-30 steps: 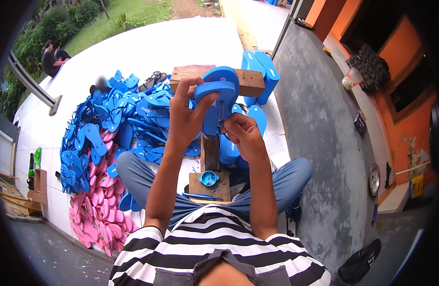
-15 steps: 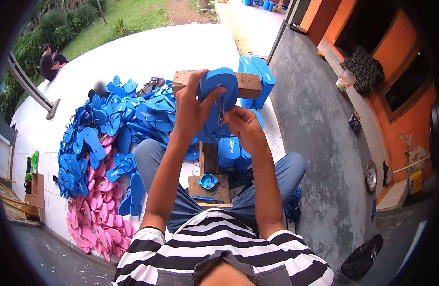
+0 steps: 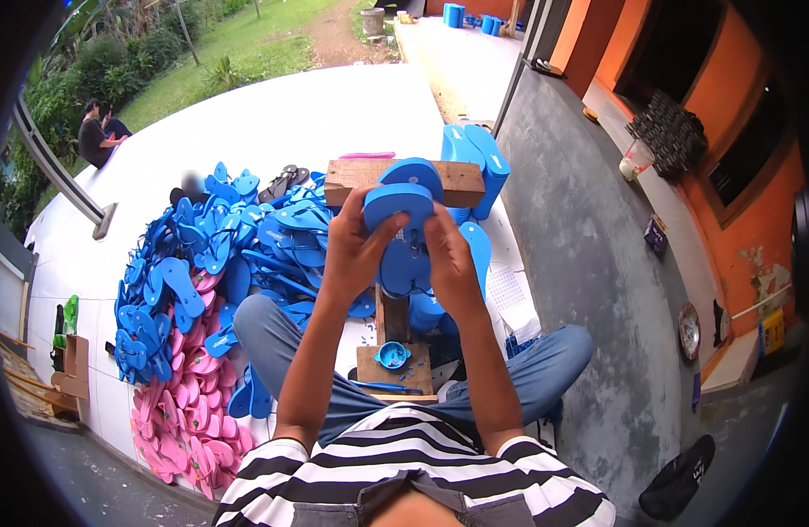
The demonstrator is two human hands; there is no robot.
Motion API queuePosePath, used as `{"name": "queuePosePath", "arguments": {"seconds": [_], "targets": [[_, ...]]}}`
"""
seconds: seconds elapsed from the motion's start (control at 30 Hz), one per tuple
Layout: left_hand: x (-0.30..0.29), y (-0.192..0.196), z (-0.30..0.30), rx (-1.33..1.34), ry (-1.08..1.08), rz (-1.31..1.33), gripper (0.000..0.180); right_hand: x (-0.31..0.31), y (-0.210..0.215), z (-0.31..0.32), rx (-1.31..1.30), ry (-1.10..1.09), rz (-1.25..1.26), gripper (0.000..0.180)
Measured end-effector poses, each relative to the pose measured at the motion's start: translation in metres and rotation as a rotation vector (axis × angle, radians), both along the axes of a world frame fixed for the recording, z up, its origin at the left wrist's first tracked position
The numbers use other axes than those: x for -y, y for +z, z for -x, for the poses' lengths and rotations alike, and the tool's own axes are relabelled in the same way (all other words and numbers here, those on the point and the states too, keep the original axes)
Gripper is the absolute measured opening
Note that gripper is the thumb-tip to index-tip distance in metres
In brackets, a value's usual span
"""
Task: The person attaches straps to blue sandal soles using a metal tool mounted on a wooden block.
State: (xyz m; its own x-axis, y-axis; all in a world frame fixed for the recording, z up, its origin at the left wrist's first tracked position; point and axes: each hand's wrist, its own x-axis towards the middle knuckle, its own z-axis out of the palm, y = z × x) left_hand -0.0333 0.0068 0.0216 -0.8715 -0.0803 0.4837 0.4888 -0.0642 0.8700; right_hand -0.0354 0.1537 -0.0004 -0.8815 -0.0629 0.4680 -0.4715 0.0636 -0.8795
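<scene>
Few packages at the right edge

A small dark-blue carton [image 3: 655, 235] sits on the grey floor at right; a yellow box-like package [image 3: 772, 330] stands against the orange wall, lower right. No screens.

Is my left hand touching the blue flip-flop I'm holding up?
Touching. The head view shows the left hand with its fingers wrapped over the edge of the blue flip-flop.
</scene>
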Motion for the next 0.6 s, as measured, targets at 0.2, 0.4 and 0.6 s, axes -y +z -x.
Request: {"name": "queuePosePath", "arguments": {"seconds": [0.2,0.4,0.6], "targets": [[-0.013,-0.005,-0.013,-0.021,0.127,0.017,0.030,0.018,0.002,-0.012,0.144,0.038,0.249,0.041],[-0.018,-0.007,-0.057,0.144,0.098,-0.174,0.033,-0.002,-0.007,-0.058,0.260,-0.061,0.005,0.034],[-0.014,-0.043,-0.095,-0.055,0.043,0.174,0.045,-0.028,-0.030,-0.103,0.261,0.053,-0.035,0.042]]}}
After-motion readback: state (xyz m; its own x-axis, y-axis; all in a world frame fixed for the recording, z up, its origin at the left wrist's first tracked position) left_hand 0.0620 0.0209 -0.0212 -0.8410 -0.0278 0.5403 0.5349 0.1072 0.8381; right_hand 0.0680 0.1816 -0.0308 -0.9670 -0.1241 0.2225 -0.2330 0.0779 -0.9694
